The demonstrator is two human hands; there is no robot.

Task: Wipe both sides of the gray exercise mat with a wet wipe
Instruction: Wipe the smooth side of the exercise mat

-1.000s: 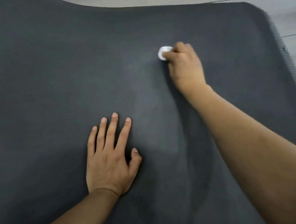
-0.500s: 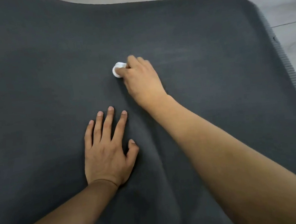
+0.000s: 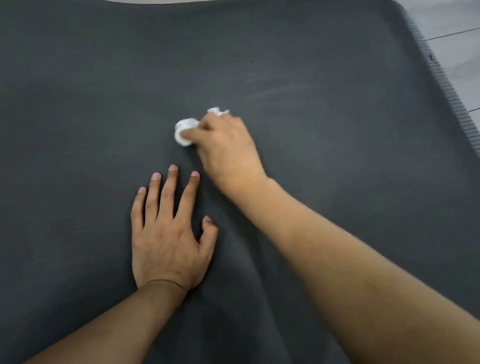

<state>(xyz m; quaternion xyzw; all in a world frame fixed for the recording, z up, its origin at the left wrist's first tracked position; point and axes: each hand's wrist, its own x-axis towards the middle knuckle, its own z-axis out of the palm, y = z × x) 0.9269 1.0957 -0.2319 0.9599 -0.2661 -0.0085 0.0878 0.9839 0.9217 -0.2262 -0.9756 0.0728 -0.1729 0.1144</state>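
Note:
The dark gray exercise mat point(image 3: 333, 158) fills almost the whole view, lying flat with its rounded far right corner in sight. My right hand point(image 3: 228, 147) grips a crumpled white wet wipe point(image 3: 184, 130) and holds it down on the mat near the middle; bits of the wipe stick out to the left of and beyond my fingers. My left hand point(image 3: 167, 235) lies flat on the mat with fingers spread, just below and left of the right hand. A faint pale streak shows on the mat to the right of the wipe.
Light wood-look floor point(image 3: 457, 11) runs along the far edge and right side of the mat. The mat's ribbed right edge point(image 3: 460, 107) stands slightly above the floor.
My right hand swept the wipe leftward and nearer across the mat, then came back slightly to the right. My left hand stayed flat in about the same place.

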